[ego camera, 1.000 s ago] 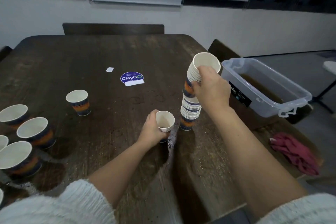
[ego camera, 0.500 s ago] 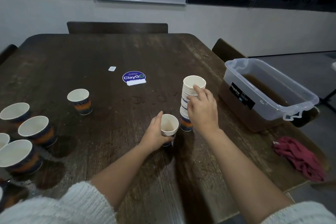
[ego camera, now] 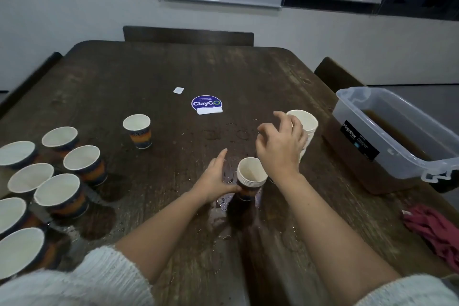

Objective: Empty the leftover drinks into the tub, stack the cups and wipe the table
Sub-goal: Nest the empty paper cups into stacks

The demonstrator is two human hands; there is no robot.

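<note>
A short stack of paper cups (ego camera: pixel 251 177) stands on the wet dark wooden table (ego camera: pixel 154 77), near the middle. My left hand (ego camera: pixel 214 181) holds it from the left, thumb against its side. Just behind it to the right stands a taller stack of cups (ego camera: pixel 309 123). My right hand (ego camera: pixel 280 149) hovers in front of that stack with fingers loosely spread, holding nothing. The clear plastic tub (ego camera: pixel 409 165) with brown liquid sits at the table's right edge. One single cup (ego camera: pixel 137 130) stands left of centre.
Several loose cups (ego camera: pixel 59 194) crowd the left edge, with puddles around them. A red cloth (ego camera: pixel 437 231) lies at the right front. A ClayGO sticker (ego camera: pixel 206 104) marks the table's centre. Chairs stand at the far side (ego camera: pixel 188 35) and the right (ego camera: pixel 335 72).
My right hand brought the tall stack down onto the table and let go of it. My left hand stays on the short stack.
</note>
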